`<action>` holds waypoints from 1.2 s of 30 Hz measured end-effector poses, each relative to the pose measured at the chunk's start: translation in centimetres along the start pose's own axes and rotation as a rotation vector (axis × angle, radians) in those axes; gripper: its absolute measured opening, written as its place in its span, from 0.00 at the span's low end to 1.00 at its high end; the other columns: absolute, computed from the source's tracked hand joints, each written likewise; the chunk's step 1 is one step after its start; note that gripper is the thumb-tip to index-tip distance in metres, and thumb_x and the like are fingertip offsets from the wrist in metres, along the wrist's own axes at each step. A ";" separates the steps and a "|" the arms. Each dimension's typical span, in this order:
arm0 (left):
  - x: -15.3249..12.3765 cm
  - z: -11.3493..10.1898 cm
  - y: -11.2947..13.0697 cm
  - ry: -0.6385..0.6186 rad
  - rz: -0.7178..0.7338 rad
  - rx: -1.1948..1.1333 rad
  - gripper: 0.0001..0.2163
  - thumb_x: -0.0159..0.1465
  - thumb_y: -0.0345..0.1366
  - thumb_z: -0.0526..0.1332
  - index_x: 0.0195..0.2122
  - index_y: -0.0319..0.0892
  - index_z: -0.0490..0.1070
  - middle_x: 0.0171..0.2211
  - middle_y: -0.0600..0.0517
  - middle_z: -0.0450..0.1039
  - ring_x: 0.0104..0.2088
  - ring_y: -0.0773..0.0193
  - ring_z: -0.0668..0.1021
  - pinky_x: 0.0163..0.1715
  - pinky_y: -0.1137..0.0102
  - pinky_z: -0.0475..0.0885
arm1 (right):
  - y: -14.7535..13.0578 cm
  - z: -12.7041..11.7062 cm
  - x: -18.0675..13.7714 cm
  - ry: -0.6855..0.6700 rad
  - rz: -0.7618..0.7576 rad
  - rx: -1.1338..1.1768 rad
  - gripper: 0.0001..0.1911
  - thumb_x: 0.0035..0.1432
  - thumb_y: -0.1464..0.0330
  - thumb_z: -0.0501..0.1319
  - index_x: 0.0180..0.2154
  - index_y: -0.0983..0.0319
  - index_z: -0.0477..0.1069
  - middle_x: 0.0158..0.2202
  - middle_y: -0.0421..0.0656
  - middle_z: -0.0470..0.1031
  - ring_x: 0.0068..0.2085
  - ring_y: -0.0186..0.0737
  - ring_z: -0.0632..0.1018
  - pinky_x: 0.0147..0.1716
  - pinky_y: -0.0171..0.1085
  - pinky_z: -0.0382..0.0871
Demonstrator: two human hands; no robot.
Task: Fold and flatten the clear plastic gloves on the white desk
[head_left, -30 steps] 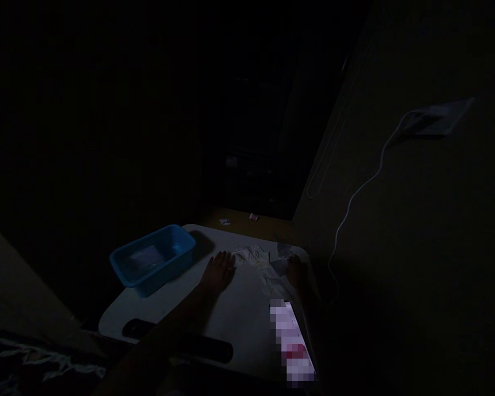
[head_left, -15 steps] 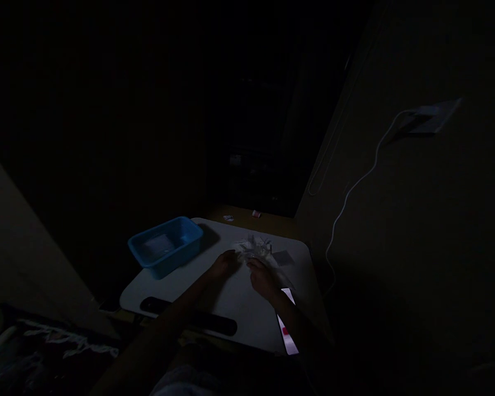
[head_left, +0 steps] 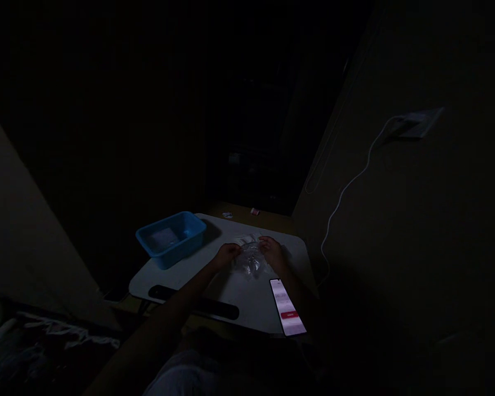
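Note:
A crumpled clear plastic bag [head_left: 252, 265] spreads between my hands above the white folding table [head_left: 251, 302]. My left hand [head_left: 226, 255] pinches its left edge. On the opposite side, my right hand [head_left: 271, 253] has its fingers closed at the upper right edge. Behind the bag lie pale, flat pieces [head_left: 244, 239], too dark to name and partly hidden by it. A lit phone [head_left: 287, 308] with a red button on its screen rests by my right forearm.
A blue plastic basin [head_left: 183, 254] with a pale flat item inside stands on the table's left. Small packets [head_left: 254, 211] lie on a wooden surface behind the table. A white cable [head_left: 339, 202] hangs along the right wall from a socket [head_left: 418, 122]. The room is very dark.
My right hand has moved up and away from the left, and the plastic bag now spreads open between both hands. More of the phone shows. The view has shifted slightly.

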State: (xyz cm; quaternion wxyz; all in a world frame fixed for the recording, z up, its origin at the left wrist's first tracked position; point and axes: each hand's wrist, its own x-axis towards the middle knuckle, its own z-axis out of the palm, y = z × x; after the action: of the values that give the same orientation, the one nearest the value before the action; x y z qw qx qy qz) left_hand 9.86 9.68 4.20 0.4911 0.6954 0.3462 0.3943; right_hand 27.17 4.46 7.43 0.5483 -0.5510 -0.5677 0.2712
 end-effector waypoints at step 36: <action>-0.2 -3.2 6.8 -0.272 0.064 0.140 0.10 0.48 0.38 0.62 0.28 0.36 0.72 0.20 0.55 0.70 0.24 0.68 0.71 0.26 0.75 0.64 | -6.1 -0.6 0.0 -0.561 0.201 -0.106 0.12 0.38 0.62 0.63 0.19 0.65 0.71 0.15 0.36 0.65 0.18 0.28 0.65 0.19 0.29 0.56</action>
State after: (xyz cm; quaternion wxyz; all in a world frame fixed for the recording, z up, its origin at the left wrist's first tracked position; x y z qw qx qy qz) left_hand 7.53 8.91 11.31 0.4710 0.7855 0.2805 0.2870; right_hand 25.73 2.79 13.20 0.3112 -0.5359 -0.6528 0.4357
